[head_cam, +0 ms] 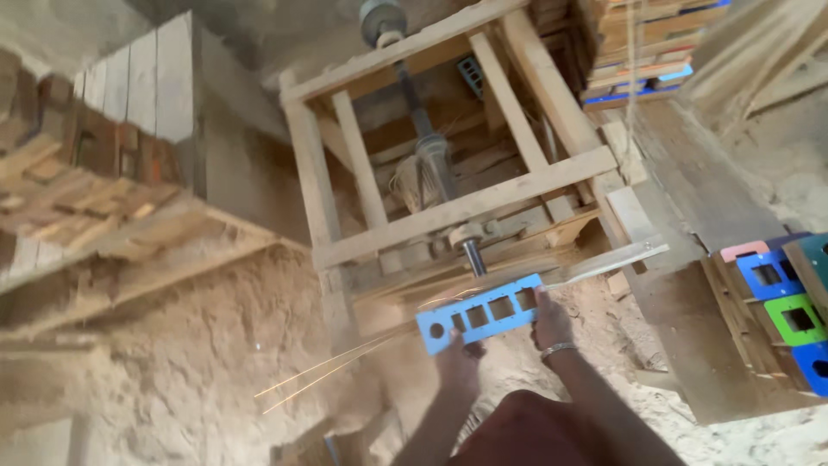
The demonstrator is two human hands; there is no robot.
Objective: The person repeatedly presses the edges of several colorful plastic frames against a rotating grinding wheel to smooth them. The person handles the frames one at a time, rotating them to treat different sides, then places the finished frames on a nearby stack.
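I hold a long blue painted panel point(479, 313) with several square cut-outs and one round hole, tilted up to the right. My left hand point(457, 358) grips its lower left end. My right hand point(550, 321), with a metal bangle on the wrist, grips its right end. The panel's top edge sits just under a small metal spindle point(473, 256) that sticks out of a rough wooden machine frame point(448, 211). Thin bright streaks fly off to the lower left over the sawdust.
Sawdust point(198, 345) covers the ground at left. Stacked timber offcuts point(78, 198) lie on a shelf at far left. Painted panels in blue, green and pink point(780, 302) stand stacked at right, and more coloured boards point(647, 52) are piled at top right.
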